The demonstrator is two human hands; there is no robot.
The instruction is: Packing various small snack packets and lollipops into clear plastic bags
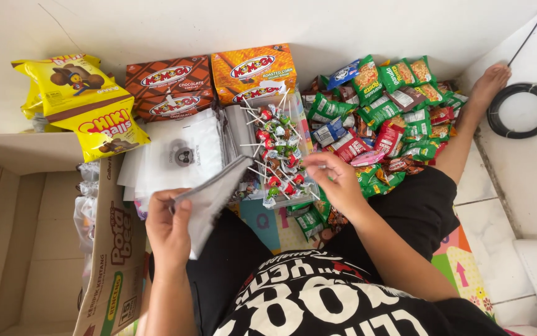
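Observation:
My left hand grips a grey-white plastic pouch, tilted up towards a clear tray of lollipops. My right hand hovers over the tray's right edge with fingers curled; whether it pinches a lollipop I cannot tell. A stack of white pouches lies flat just beyond my left hand. Right of the tray is a heap of small green, red and blue snack packets.
Two snack boxes, brown and orange, stand against the wall. Yellow snack bags lean at far left. An open cardboard carton fills the left. A black cable coil lies by my foot.

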